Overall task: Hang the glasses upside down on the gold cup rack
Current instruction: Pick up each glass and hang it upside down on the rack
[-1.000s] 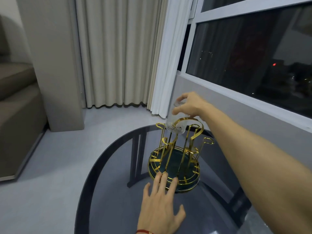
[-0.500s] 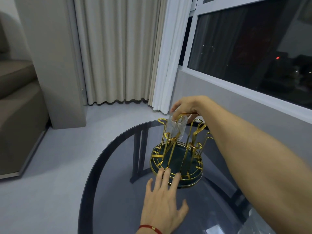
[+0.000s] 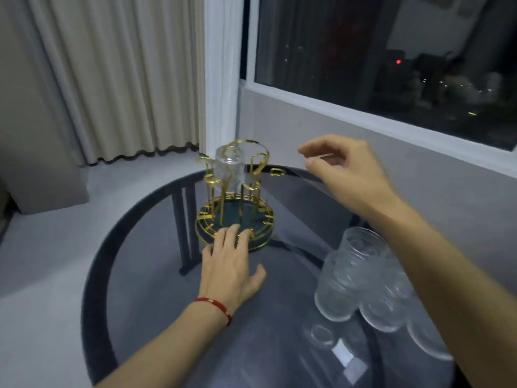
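The gold cup rack point(image 3: 234, 217) stands on a round dark glass table point(image 3: 156, 289). One clear glass point(image 3: 230, 169) hangs upside down on a rear-left prong of the rack. My left hand point(image 3: 232, 264) lies flat on the table, fingertips touching the rack's front rim. My right hand point(image 3: 344, 169) hovers to the right of the rack, apart from it, fingers loosely curled and holding nothing. Several more clear glasses point(image 3: 361, 278) stand together on the table at the right, partly hidden by my right forearm.
A window sill and grey wall point(image 3: 363, 152) run close behind the table on the right. Cream curtains point(image 3: 126, 79) hang behind the rack. Grey floor point(image 3: 42, 247) lies to the left of the table.
My right hand has let go of the glass, which now hangs on the rack, and has pulled away to the right. The view tilted down, bringing the other glasses into sight.
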`<state>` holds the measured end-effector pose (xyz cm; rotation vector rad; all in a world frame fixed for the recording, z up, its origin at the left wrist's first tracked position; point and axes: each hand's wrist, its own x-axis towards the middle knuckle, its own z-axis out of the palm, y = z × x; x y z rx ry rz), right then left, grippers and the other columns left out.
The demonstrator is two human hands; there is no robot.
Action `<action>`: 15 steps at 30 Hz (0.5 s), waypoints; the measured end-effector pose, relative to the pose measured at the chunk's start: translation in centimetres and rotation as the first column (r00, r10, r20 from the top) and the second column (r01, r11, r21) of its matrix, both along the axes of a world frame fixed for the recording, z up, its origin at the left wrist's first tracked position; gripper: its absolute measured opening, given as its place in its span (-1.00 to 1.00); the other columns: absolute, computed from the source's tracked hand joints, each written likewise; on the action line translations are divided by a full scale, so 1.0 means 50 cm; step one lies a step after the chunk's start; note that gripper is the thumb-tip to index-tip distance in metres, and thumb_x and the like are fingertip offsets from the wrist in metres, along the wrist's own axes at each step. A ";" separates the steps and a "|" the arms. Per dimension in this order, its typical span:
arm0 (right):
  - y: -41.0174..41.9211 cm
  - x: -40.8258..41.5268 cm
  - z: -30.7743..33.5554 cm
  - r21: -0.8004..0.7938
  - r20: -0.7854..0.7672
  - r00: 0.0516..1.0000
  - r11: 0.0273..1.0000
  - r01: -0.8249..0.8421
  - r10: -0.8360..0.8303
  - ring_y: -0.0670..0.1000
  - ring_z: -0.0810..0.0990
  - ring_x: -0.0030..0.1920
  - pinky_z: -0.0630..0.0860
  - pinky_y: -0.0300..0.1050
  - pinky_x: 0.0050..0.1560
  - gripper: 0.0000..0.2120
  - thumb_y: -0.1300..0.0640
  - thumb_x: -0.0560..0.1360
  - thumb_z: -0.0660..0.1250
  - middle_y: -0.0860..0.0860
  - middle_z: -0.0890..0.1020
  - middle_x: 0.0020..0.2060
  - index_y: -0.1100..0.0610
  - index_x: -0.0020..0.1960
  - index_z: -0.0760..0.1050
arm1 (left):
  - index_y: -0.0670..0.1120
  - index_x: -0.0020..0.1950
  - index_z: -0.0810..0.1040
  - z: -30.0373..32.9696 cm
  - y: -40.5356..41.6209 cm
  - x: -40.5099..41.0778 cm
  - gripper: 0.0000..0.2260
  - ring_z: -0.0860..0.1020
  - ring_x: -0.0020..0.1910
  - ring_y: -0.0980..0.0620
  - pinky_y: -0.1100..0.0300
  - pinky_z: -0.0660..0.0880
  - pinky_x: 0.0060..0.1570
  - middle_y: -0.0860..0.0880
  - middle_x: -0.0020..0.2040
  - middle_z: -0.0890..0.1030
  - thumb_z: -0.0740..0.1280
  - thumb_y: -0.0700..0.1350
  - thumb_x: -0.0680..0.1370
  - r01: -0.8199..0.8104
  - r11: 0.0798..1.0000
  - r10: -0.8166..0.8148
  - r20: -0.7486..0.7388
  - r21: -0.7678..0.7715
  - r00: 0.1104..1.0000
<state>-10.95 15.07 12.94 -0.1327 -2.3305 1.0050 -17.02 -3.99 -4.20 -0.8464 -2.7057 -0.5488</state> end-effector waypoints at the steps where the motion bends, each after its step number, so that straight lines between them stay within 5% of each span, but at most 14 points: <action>1: 0.011 0.046 -0.021 -0.034 -0.026 0.998 0.998 0.053 -0.054 -0.20 0.72 -0.05 0.60 -0.25 0.04 -0.81 0.04 0.46 0.37 -0.21 0.77 -0.05 -0.19 -0.02 0.69 | -0.05 0.49 0.35 0.011 0.015 0.017 -0.36 0.27 0.49 -0.10 -0.09 0.34 0.39 -0.06 0.49 0.37 0.39 0.12 0.45 0.094 0.992 -0.093 -0.013 0.081 0.996; 4: 0.029 0.146 -0.092 -0.214 -0.105 0.976 0.962 0.167 -0.192 -0.07 0.75 -0.04 0.68 -0.01 0.11 -0.79 0.16 0.48 0.37 -0.13 0.78 -0.09 -0.12 -0.05 0.69 | -0.05 0.49 0.35 0.031 0.068 0.089 -0.33 0.33 0.44 -0.01 0.04 0.31 0.43 -0.03 0.43 0.43 0.45 0.07 0.43 0.348 0.867 -0.421 0.150 0.357 0.894; 6: 0.026 0.176 -0.131 -0.296 -0.122 0.959 0.932 0.211 -0.256 0.01 0.75 -0.05 0.68 0.10 0.11 -0.78 0.22 0.48 0.36 -0.06 0.77 -0.10 -0.06 -0.04 0.68 | 0.03 0.56 0.22 0.032 0.100 0.129 -0.19 0.30 0.46 0.10 0.14 0.28 0.44 0.05 0.48 0.37 0.46 0.21 0.40 0.356 0.818 -0.520 0.316 0.452 0.793; 11: 0.015 0.206 -0.173 -0.254 -0.099 0.957 0.937 0.239 -0.272 -0.15 0.69 -0.05 0.57 -0.37 -0.06 -0.74 0.32 0.51 0.35 -0.12 0.73 -0.04 0.01 0.06 0.65 | 0.13 0.53 0.22 0.030 0.157 0.166 -0.13 0.38 0.34 0.22 0.38 0.32 0.19 0.22 0.37 0.40 0.54 0.23 0.32 0.232 0.812 -0.508 0.452 0.536 0.733; 15: 0.010 0.217 -0.178 -0.289 -0.098 0.967 0.936 0.199 -0.236 -0.13 0.70 -0.01 0.59 -0.30 0.00 -0.73 0.33 0.52 0.36 -0.10 0.74 -0.04 0.01 0.07 0.66 | 0.10 0.31 0.48 0.047 0.157 0.153 -0.29 0.56 0.14 0.26 0.22 0.54 0.17 0.19 0.16 0.61 0.66 0.11 0.22 0.160 0.800 -0.477 0.450 0.579 0.755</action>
